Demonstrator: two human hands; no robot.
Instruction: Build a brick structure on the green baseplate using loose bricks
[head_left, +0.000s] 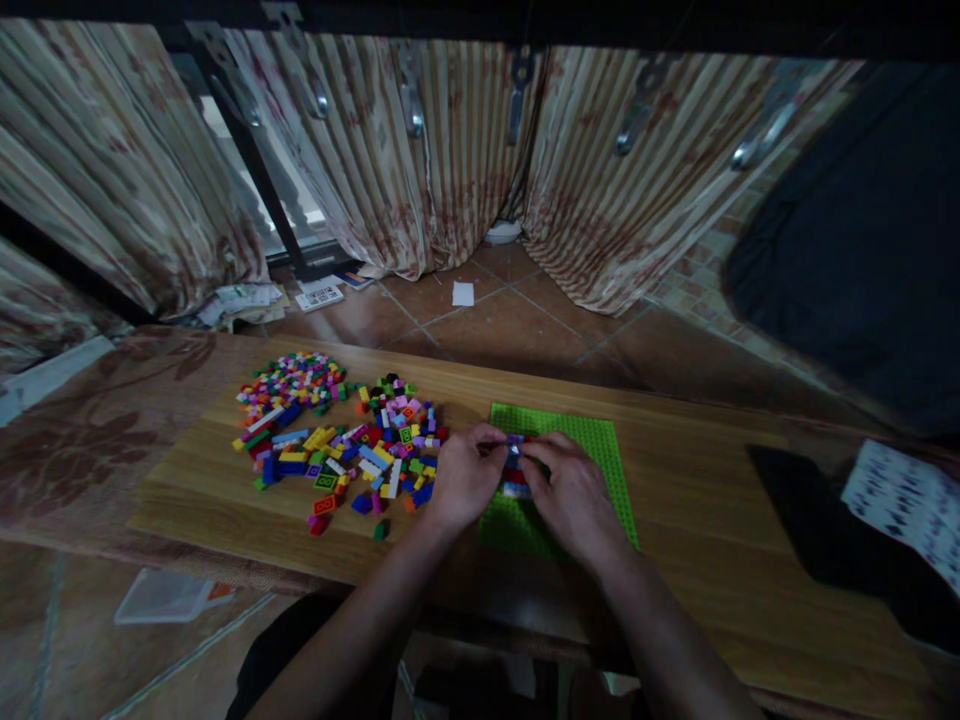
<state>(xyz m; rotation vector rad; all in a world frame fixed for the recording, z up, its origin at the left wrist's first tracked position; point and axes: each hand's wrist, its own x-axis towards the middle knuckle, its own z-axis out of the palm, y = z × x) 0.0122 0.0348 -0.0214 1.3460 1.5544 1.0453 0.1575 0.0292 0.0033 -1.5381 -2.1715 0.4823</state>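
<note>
A green baseplate lies on the wooden table. Both hands meet over its left part. My left hand and my right hand have their fingers curled and pinched together around a small stack of bricks in red, white and blue that stands on the plate. Their fingertips hide most of the stack. A spread pile of loose coloured bricks lies just left of my left hand.
A black flat object and a white patterned sheet lie at the table's right end. Striped curtains hang behind, over a tiled floor with scattered papers. A clear plastic tray lies on the floor at lower left.
</note>
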